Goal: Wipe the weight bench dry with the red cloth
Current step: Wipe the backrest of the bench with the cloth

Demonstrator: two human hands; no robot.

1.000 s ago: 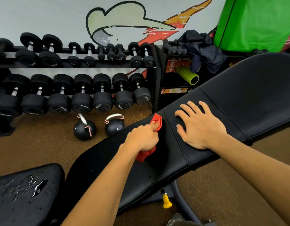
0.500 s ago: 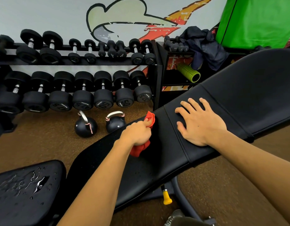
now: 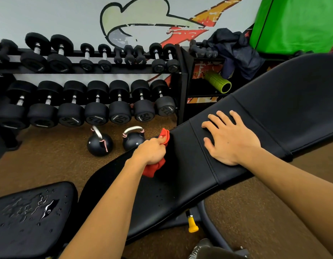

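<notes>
- My left hand (image 3: pixel 152 152) is closed round the bunched cloth (image 3: pixel 154 168) and presses it onto the bench (image 3: pixel 186 161) near its far edge. Red shows past the knuckles and below the heel of the hand.
- My right hand (image 3: pixel 231 141) lies flat with fingers spread and holds nothing. It is braced on the pad just past a seam, near the cloth but apart from it.
- The bench's long axis runs from lower left to upper right. The pad between and beyond the hands looks dry, while fine droplets (image 3: pixel 160 195) sit just on my side of the cloth.
- The seat (image 3: pixel 21 238), at lower left and well apart from both hands, carries a pool of water (image 3: pixel 42 208) and scattered drops. The left hand is nearer, so I judge the next stroke should run down-left along the axis.
- Outward, the rack (image 3: pixel 113 71) holds two rows of dumbbells (image 3: pixel 118 113). The shelf (image 3: pixel 203 90) beside it holds a green roller (image 3: pixel 218 82), and two kettlebells (image 3: pixel 100 144) stand on the floor.
</notes>
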